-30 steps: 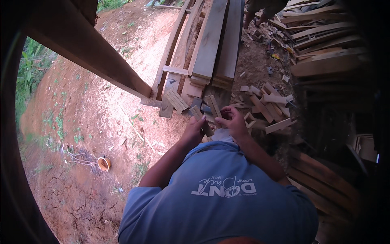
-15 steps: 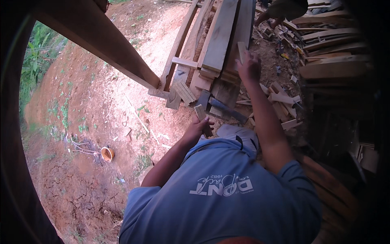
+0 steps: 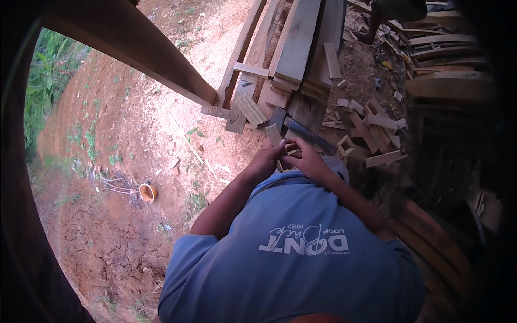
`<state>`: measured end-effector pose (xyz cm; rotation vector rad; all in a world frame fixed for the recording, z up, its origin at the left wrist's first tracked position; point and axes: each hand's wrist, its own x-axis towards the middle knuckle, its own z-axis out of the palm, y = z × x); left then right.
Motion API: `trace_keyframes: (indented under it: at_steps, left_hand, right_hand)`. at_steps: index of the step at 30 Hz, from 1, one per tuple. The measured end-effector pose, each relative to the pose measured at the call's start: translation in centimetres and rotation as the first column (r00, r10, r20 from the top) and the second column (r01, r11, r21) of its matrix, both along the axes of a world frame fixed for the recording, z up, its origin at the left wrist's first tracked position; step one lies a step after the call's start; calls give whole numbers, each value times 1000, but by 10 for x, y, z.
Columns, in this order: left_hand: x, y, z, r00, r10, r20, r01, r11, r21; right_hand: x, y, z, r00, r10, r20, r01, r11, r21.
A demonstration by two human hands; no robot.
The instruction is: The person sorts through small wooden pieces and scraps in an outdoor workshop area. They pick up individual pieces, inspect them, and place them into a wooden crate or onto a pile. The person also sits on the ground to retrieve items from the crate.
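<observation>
My left hand (image 3: 265,162) is closed around a short wooden strip (image 3: 273,132), whose pale upper end sticks up past the thumb. Against it, my right hand (image 3: 308,160) has its fingers curled in; what lies between these fingertips is hidden. Just beyond both hands lies a dark hatchet-like tool (image 3: 312,135) with a long bar-like part. Left of it, several short wooden strips (image 3: 250,111) rest side by side on a board end. Another short wooden strip (image 3: 332,60) lies on the stacked planks (image 3: 297,48), out of reach of the fingers.
Small nails (image 3: 246,84) lie on a board. Wood offcuts (image 3: 371,129) are heaped to the right. A slanting timber post (image 3: 134,51) crosses the upper left. An orange container (image 3: 147,192) sits on the dirt. At the upper right another person's leg (image 3: 372,27) shows beside stacked timber (image 3: 449,89).
My right hand has let go of its wooden strip, which now lies on the planks. It has come back toward me to meet my left hand, which still holds its strip.
</observation>
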<state>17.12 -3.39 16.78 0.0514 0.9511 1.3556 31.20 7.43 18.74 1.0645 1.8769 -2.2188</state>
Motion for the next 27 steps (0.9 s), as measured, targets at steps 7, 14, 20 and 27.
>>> trace_keyframes:
  at_steps: [7,14,20,27]
  left_hand:
    - [-15,4,-15,926,-75,-371,69,997,-30]
    - [-41,11,26,757,-203,-621,262,965,5]
    - [-45,14,39,504,-117,-856,310,949,53]
    - [-51,11,41,439,-107,-892,326,944,47]
  right_hand:
    - [6,26,7,983,-86,-162,79,996,-49]
    - [28,55,26,991,57,-120,-29,974,227]
    - [27,46,38,993,109,-38,-80,889,451]
    - [25,36,45,991,58,-122,-8,927,374]
